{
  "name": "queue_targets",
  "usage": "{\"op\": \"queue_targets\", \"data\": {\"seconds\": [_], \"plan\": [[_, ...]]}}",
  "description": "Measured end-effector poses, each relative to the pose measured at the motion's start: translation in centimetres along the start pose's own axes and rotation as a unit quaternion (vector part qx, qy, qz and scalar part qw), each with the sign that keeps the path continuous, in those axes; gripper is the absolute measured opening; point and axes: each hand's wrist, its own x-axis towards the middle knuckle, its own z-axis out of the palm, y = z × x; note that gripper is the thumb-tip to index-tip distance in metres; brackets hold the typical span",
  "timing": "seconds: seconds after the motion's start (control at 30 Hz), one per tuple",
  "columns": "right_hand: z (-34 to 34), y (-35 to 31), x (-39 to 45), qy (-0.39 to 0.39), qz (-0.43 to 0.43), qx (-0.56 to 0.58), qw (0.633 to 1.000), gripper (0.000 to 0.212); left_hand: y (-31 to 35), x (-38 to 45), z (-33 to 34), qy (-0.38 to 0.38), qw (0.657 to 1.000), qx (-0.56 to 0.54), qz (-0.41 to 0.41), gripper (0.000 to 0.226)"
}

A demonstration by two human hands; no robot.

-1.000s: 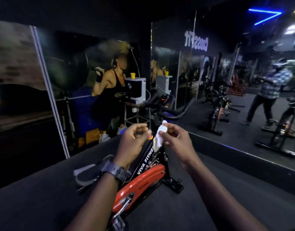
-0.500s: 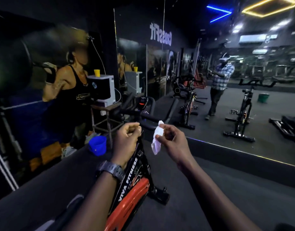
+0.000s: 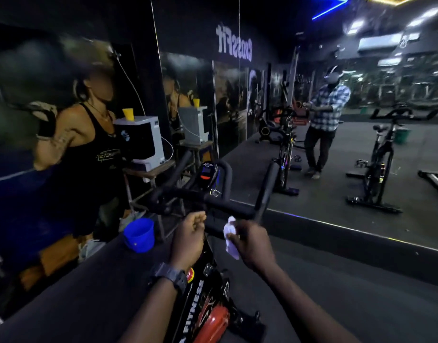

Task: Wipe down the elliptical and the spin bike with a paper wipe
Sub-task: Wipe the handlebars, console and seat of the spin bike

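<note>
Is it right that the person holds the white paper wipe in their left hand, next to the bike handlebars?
Not quite. The head view shows the paper wipe pinched in the right hand, not the left hand, next to the handlebars.

Bucket (image 3: pixel 138 235) left of bike handlebars (image 3: pixel 213 201), mirror (image 3: pixel 336 144) behind.

Gym: spin bike (image 3: pixel 208 305), mirror wall (image 3: pixel 336 144), CrossFit sign (image 3: pixel 234 47).

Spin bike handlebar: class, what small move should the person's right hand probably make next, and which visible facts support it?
Probably carry the paper wipe forward onto the handlebar and begin wiping. The right hand pinches the wipe just short of the bar, not touching it; the left hand, curled, holds nothing.
</note>
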Motion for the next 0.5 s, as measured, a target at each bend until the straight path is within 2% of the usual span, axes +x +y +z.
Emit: {"op": "queue_targets", "data": {"seconds": [0.1,0.23,0.33,0.5], "plan": [[3.6,2.2,2.2,-0.048,-0.058,-0.113,0.991,0.007,-3.6,4.1,0.7,-0.007,0.997,0.062,-0.036,0.037],[7.5,3.0,4.9,-0.010,-0.112,-0.182,0.977,0.014,-8.0,8.0,1.4,-0.043,0.994,0.081,-0.060,0.042],[10.5,1.4,7.6,-0.010,-0.125,-0.236,0.964,0.031,-10.1,9.2,1.6,-0.043,0.997,0.040,-0.040,0.036],[11.8,1.5,9.7,-0.024,-0.143,-0.262,0.954,0.022,-11.8,10.7,0.8,-0.035,0.996,-0.046,-0.061,0.034]]}}
